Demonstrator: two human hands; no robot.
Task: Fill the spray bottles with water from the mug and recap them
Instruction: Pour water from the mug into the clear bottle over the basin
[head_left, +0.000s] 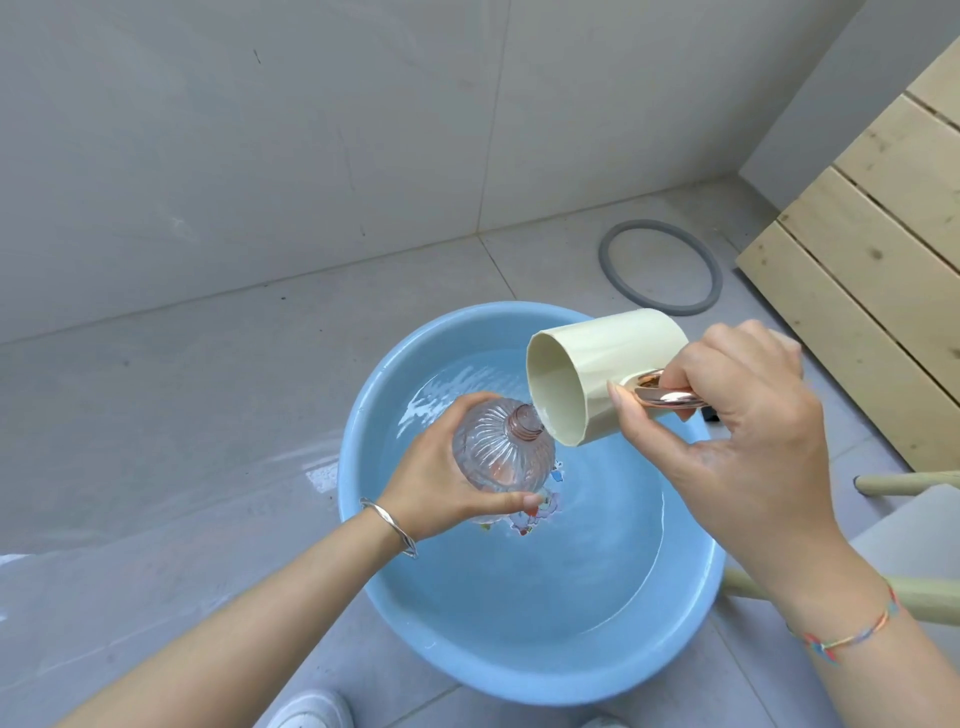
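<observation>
My left hand (436, 478) grips a clear ribbed spray bottle (498, 449) with no cap on, held over the blue basin (395, 587). Its threaded pink neck points up toward the mug. My right hand (727, 415) holds a cream mug (597, 374) by its rose-gold handle (670, 396). The mug is tipped far over, its lower lip right at the bottle's mouth, and a little water lies at that lip. No cap is in view.
The basin holds shallow water and stands on a grey tiled floor, wet at the left. A grey ring (660, 267) lies near the wall. Wooden slats (872, 249) stand at the right, and pale stool legs (904, 480) below them.
</observation>
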